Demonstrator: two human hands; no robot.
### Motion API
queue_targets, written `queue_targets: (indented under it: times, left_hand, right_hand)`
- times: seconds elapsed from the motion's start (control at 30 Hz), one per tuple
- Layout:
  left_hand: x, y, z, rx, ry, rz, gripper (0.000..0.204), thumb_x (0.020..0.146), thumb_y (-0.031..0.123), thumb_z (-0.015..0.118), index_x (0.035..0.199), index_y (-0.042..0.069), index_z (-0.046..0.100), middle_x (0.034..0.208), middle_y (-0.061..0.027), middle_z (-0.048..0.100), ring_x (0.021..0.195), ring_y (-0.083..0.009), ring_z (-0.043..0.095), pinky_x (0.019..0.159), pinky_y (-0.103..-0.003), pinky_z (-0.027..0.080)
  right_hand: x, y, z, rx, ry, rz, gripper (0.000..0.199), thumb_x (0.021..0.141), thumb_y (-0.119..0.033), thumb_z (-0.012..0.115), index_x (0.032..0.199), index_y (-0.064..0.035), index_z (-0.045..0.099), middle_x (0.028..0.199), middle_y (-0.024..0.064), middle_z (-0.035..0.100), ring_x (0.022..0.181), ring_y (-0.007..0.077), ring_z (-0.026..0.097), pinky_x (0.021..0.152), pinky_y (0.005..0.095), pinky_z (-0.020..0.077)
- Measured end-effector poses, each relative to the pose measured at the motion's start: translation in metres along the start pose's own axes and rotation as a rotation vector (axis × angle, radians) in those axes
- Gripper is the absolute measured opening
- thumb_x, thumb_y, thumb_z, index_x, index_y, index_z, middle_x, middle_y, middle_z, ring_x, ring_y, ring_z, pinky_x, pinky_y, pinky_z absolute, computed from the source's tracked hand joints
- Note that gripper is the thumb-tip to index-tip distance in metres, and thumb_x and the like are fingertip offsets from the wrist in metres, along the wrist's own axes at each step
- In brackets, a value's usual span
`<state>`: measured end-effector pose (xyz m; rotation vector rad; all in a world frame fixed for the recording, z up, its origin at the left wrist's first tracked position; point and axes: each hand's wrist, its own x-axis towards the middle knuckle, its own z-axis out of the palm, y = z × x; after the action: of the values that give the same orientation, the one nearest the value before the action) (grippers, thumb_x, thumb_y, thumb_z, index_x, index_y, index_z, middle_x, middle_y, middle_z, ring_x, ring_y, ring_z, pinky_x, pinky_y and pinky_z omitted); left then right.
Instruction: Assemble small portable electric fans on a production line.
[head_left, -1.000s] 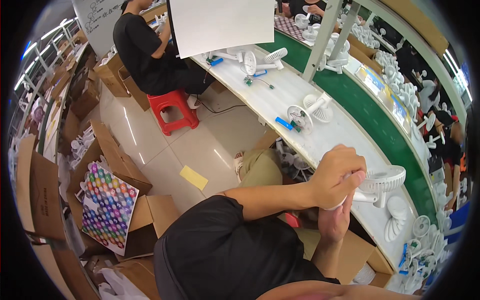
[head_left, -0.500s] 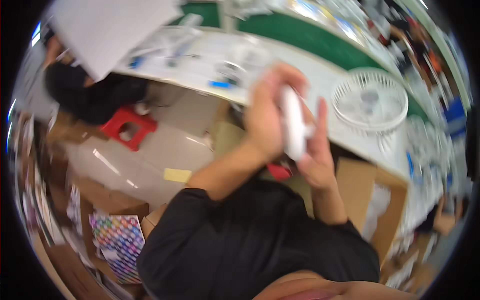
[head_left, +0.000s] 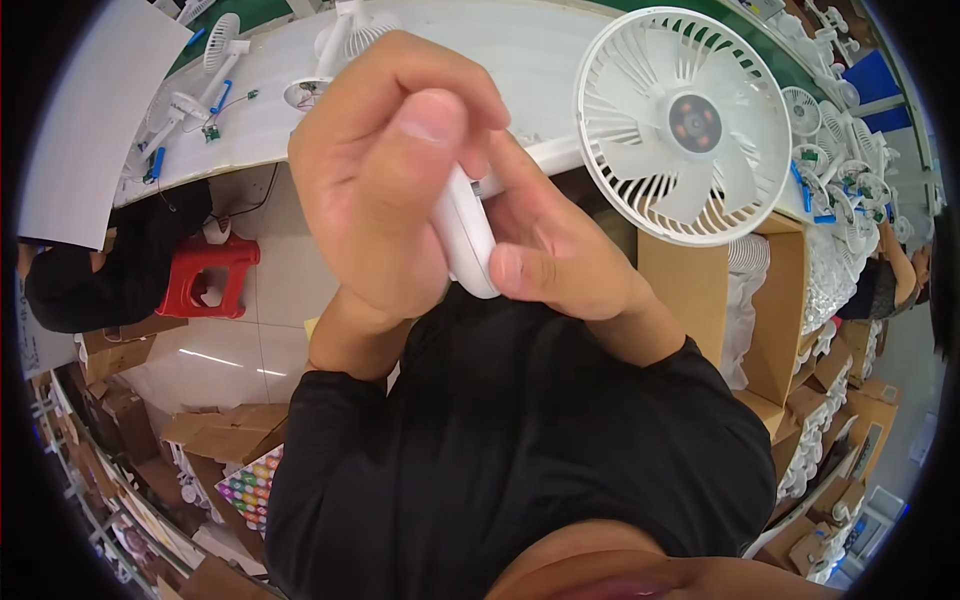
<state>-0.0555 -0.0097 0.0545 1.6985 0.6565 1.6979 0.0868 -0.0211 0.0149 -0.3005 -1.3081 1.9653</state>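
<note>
Both my hands grip a small white hand-held fan close in front of me. My left hand (head_left: 395, 170) wraps the upper part of the white handle (head_left: 465, 240), thumb on top. My right hand (head_left: 555, 250) pinches the handle's lower end from the right. The round white fan head (head_left: 685, 120), with its grille and white blades, sticks out to the upper right above the white workbench (head_left: 540, 50).
Several white fans and parts lie on the bench at upper left (head_left: 215, 70) and far right (head_left: 830, 110). An open cardboard box (head_left: 770, 300) of white parts stands right of me. A seated person in black (head_left: 110, 270) and a red stool (head_left: 210, 275) are at left.
The fan has come up off the bench edge and much closer to my face, now held in both hands. My view has swung toward the bench.
</note>
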Motion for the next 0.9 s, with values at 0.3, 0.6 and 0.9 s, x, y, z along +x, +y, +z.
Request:
queue_targets:
  times: [0.3, 0.6, 0.9]
  left_hand:
    - [-0.021, -0.014, -0.021, 0.012, 0.012, -0.049, 0.028, 0.094, 0.024, 0.035, 0.091, 0.003, 0.054, 0.064, -0.0053, 0.049, 0.064, -0.0146, 0.041, 0.065, -0.027, 0.035]
    - [-0.014, -0.030, -0.001, -0.247, 0.169, -0.153, 0.028, 0.092, 0.027, 0.045, 0.094, 0.001, 0.057, 0.086, -0.0097, 0.057, 0.077, -0.0146, 0.049, 0.075, -0.027, 0.039]
    - [-0.046, -0.037, -0.015, -0.216, 0.025, 0.265, 0.038, 0.094, 0.037, 0.039, 0.113, 0.006, 0.051, 0.099, -0.0112, 0.054, 0.088, -0.0226, 0.052, 0.091, -0.037, 0.040]
  right_hand:
    - [0.013, 0.032, 0.004, -0.005, 0.048, -0.020, 0.106, 0.083, -0.028, 0.076, 0.155, -0.0045, 0.002, 0.154, 0.0265, 0.019, 0.141, 0.0367, 0.026, 0.114, 0.0430, 0.0236]
    - [0.015, 0.037, -0.013, -0.223, 0.107, -0.278, 0.112, 0.079, -0.038, 0.078, 0.155, -0.0041, 0.003, 0.154, 0.0278, 0.020, 0.141, 0.0393, 0.026, 0.114, 0.0471, 0.0223]
    - [-0.009, 0.004, -0.006, -0.920, -0.079, 0.056, 0.137, 0.066, -0.034, 0.090, 0.155, -0.0111, -0.013, 0.160, 0.0215, 0.004, 0.146, 0.0358, 0.018, 0.115, 0.0471, 0.0230]
